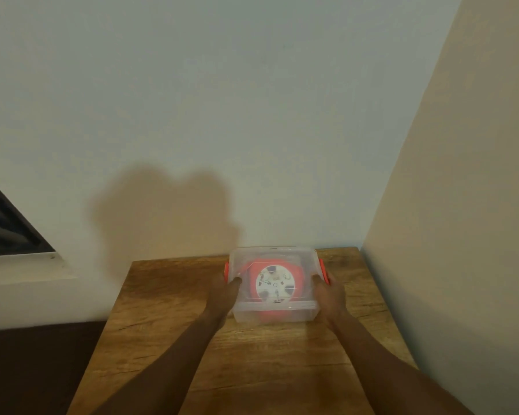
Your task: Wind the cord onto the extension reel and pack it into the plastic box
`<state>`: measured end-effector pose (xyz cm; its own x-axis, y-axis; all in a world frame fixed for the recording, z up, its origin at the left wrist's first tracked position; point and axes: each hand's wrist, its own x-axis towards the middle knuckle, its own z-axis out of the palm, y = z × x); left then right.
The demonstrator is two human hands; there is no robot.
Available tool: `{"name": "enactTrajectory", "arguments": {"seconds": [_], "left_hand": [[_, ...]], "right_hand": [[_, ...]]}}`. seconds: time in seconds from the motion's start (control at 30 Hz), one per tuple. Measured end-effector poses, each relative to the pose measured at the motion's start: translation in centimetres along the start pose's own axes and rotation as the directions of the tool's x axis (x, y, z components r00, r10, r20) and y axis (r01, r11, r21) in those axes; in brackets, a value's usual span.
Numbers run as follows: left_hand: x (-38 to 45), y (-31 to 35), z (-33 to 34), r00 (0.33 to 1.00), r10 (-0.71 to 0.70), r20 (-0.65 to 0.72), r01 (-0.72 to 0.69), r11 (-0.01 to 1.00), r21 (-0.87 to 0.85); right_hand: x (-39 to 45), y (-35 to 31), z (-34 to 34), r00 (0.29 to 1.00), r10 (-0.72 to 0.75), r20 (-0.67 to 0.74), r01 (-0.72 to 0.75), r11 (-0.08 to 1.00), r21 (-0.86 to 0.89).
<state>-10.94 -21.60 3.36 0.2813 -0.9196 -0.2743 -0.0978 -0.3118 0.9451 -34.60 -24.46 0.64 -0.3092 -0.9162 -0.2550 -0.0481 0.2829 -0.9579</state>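
A clear plastic box [274, 316] with its lid on stands at the far end of the wooden table [174, 330], close to the wall. Through the lid shows the red extension reel [298, 275] with its white socket face [274, 283], lying flat inside. No loose cord is in view. My left hand [224, 290] holds the box's left side, thumb on the lid beside the red clip [226, 269]. On the opposite side my right hand [327, 293] grips the box with its thumb on the lid by the other red clip [322, 269].
A pale wall rises just behind the box, and a beige wall [450, 235] runs along the table's right edge. At the left is a dark window [3, 226] with a white sill. The floor left of the table is dark.
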Motion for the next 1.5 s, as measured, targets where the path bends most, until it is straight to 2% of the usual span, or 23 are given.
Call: {"name": "enactTrajectory", "arguments": {"seconds": [0.1,0.2,0.37,0.57,0.7,0.83,1.07,1.3,1.5], "left_hand": [[1.5,1.9,2.4,0.998,-0.027,0.050,0.024,0.998,0.063],[2.9,3.6,4.8,0.995,-0.041,0.094,0.029,0.992,0.121],[5.0,5.8,9.0,0.987,0.010,0.159,-0.041,0.982,0.187],[7.1,6.7,13.2,0.992,-0.010,0.125,-0.026,0.959,0.284],[7.5,6.4,14.8,0.994,-0.052,0.095,0.025,0.964,0.264],[7.4,5.5,15.8,0.986,-0.113,0.121,0.088,0.976,0.198],[7.6,4.7,16.1,0.985,-0.136,0.104,0.115,0.975,0.190],[7.0,4.7,16.4,0.991,-0.095,0.089,0.071,0.968,0.239],[5.6,5.1,15.2,0.989,0.035,0.144,-0.092,0.906,0.414]], "right_hand": [[1.9,-2.0,-2.7,0.998,-0.060,-0.014,0.060,0.998,-0.006],[4.7,-3.8,-5.6,0.993,-0.114,-0.039,0.110,0.989,-0.095],[8.4,-5.2,-9.5,0.993,-0.093,-0.077,0.082,0.987,-0.135],[11.5,-5.5,-11.3,0.994,-0.074,-0.076,0.055,0.973,-0.224],[13.1,-5.0,-11.9,0.993,-0.052,-0.104,0.025,0.970,-0.242],[14.0,-4.2,-12.3,0.993,-0.033,-0.110,0.009,0.978,-0.210],[14.4,-4.2,-11.9,0.994,-0.031,-0.105,0.007,0.976,-0.216],[14.2,-4.4,-12.0,0.994,-0.038,-0.099,0.015,0.975,-0.224],[14.3,-4.8,-12.5,0.998,0.053,-0.043,-0.065,0.937,-0.343]]}}
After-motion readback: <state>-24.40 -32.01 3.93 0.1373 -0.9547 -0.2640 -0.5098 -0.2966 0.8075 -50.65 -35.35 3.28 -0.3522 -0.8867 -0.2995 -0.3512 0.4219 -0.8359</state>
